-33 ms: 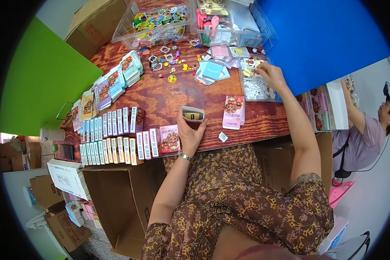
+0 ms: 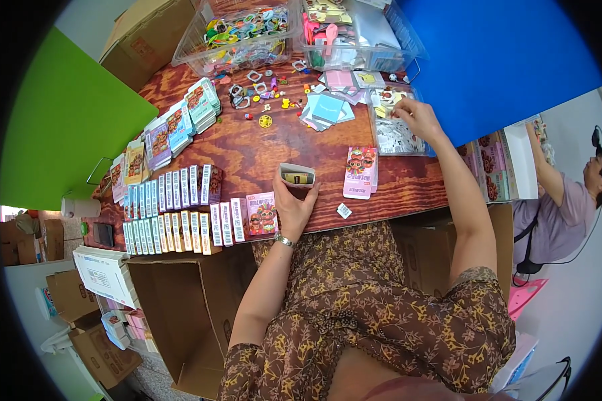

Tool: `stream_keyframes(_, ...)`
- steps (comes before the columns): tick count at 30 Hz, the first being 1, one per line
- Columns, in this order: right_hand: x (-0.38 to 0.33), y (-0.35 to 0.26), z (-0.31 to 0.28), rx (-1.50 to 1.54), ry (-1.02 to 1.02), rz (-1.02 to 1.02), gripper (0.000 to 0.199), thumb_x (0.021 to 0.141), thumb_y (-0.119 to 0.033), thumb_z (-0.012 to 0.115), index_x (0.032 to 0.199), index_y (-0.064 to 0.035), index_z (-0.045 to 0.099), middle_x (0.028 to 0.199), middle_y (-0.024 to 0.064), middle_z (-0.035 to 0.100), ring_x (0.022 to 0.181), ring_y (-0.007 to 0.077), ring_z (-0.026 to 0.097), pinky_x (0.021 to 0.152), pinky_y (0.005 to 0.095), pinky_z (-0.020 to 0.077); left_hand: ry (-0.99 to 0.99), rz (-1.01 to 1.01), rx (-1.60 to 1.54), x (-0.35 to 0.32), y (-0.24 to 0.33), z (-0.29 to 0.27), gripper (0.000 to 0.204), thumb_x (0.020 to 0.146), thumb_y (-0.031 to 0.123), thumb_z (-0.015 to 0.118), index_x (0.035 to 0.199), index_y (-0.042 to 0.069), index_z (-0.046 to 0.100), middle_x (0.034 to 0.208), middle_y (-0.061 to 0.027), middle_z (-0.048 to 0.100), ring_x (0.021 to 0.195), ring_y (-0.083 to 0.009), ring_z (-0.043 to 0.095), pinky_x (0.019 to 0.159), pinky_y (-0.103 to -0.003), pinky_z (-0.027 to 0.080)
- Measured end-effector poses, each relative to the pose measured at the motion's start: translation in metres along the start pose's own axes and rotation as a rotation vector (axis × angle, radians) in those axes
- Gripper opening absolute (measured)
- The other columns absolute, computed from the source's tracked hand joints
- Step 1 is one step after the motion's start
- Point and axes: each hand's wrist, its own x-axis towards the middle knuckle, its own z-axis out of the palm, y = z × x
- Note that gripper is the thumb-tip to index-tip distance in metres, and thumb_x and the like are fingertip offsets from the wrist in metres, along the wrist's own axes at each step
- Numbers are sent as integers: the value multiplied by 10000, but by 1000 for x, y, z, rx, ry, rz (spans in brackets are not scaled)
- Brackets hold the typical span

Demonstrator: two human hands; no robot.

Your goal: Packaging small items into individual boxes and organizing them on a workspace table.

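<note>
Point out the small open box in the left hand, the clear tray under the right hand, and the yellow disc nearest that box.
Small open box (image 2: 297, 169): head view, inner far wall.
Clear tray (image 2: 403, 155): head view, near rim.
Yellow disc (image 2: 265, 121): head view, its middle.

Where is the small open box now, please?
In the head view, the box is near centre, in the left hand, left of the small white label.

Head cam, dn @ tbl (image 2: 247, 150)
</note>
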Motion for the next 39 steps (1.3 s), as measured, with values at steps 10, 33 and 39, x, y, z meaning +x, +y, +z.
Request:
stream_keyframes(10, -18, -30, 22, -312, -471, -18, 217, 829, -226, 760, 952, -66, 679, 934, 138, 722, 911, 332, 692, 779, 437, 536, 6, 17, -1, 0, 4, -3, 836, 765, 183, 861, 1411, -51, 386, 1198, -201, 549, 1096, -356, 590, 923, -428, 495)
stream_keyframes(33, -16, -15, 33, -415, -407, -26, 251, 838, -233, 720, 1028, -71, 694, 1021, 174, 711, 990, 346, 677, 840, 456, 534, -8, -7, -61, -1, -3, 1, 906, 754, 185, 870, 1452, -55, 344, 1302, -240, 509, 1185, -390, 551, 994, -449, 463)
stream_keyframes(39, -19, -18, 32, -330, -296, -42, 178, 837, -182, 701, 959, -57, 669, 1043, 161, 693, 997, 341, 661, 826, 452, 522, -1, 3, -38, -2, -4, 0, 905, 753, 185, 873, 1449, -55, 346, 1306, -244, 508, 1194, -399, 543, 1003, -453, 457)
